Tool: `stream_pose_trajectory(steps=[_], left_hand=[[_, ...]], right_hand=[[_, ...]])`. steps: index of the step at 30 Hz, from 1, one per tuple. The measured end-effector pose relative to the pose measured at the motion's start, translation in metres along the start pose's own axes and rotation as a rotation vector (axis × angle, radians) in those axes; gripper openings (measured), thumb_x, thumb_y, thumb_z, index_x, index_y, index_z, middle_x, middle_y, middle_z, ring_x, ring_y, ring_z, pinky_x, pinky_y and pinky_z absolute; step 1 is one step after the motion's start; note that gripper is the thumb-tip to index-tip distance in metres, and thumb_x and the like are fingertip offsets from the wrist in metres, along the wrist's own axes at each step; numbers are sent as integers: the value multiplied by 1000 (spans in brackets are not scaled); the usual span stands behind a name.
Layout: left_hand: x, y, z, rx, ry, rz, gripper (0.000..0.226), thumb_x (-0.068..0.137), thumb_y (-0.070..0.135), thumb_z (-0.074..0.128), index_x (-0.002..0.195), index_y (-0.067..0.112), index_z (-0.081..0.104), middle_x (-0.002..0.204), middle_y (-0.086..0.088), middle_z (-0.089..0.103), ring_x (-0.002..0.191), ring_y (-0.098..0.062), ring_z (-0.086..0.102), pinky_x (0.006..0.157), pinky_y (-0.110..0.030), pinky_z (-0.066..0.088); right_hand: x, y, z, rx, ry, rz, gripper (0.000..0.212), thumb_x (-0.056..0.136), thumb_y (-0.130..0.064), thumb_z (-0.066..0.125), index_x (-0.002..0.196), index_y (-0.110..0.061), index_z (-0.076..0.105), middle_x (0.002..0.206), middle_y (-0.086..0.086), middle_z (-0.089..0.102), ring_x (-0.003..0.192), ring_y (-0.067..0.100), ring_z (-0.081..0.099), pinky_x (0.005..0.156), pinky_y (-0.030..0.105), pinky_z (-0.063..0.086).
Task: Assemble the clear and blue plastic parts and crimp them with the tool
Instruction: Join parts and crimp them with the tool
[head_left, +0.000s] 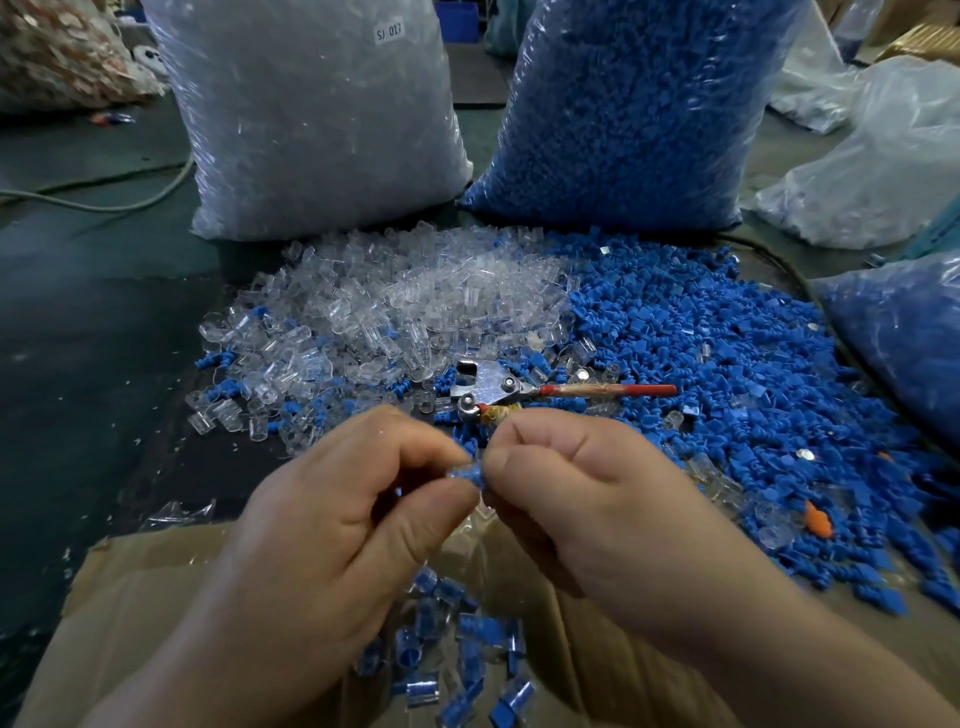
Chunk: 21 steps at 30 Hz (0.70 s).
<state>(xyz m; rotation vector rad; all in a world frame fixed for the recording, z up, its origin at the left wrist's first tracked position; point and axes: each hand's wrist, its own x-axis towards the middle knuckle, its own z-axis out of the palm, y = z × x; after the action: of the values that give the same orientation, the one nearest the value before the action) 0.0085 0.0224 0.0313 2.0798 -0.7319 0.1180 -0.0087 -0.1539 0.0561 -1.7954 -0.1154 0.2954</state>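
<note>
Left hand and right hand meet above cardboard box, fingers curled, both pinching one small blue part. Fingers hide most of it, and any clear half is hard to make out. Finished pieces in box, partly behind wrists. Crimp tool lies mid-worktop just beyond hands, between clear pile and blue pile, one handle hidden behind right knuckles.

A small white label on the clear bag of clear parts read "SJ 017"; the last digit was slightly uncertain. No other text was readable.
</note>
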Motion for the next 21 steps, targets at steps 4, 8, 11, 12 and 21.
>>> stream_pose_trajectory(steps=[4, 8, 11, 12, 21], left_hand=[[-2, -5, 1, -97, 16, -55, 27, 90, 50, 47, 81, 27, 59, 64, 20, 58, 58, 2, 55, 55, -12, 43], [-2, -7, -5, -112, -16, -29, 31, 92, 63, 48, 85, 37, 62, 73, 11, 60, 64, -13, 58, 55, -22, 46], [-3, -14, -9, 44, -3, -79, 28, 89, 64, 46, 85, 40, 61, 77, 14, 64, 69, -7, 63, 58, -13, 46], [-4, -16, -12, 100, 2, -113, 28, 87, 65, 46, 85, 41, 61, 79, 17, 66, 72, -4, 64, 64, -13, 48], [-6, -23, -16, 337, -289, -113, 36, 78, 71, 44, 84, 41, 63, 86, 23, 58, 77, 1, 59, 66, -29, 52]], right_hand=[[-1, 4, 2, -551, 100, -268, 20, 86, -41, 44, 75, -25, 50, 69, -14, 56, 62, 6, 50, 49, 22, 35], [0, 3, 3, -308, 72, -146, 23, 85, -40, 47, 75, -22, 56, 58, -12, 54, 51, 2, 46, 45, 27, 38], [1, 8, -1, -536, 113, -143, 29, 89, -46, 40, 78, -23, 53, 65, -10, 57, 58, 5, 51, 52, 32, 42], [1, 10, -2, -721, 132, -173, 30, 91, -50, 36, 81, -26, 51, 71, -11, 57, 64, 5, 52, 57, 33, 45], [16, 28, 11, -1141, 79, -188, 12, 99, -35, 45, 99, -29, 35, 82, -8, 41, 74, 24, 53, 45, 30, 19]])
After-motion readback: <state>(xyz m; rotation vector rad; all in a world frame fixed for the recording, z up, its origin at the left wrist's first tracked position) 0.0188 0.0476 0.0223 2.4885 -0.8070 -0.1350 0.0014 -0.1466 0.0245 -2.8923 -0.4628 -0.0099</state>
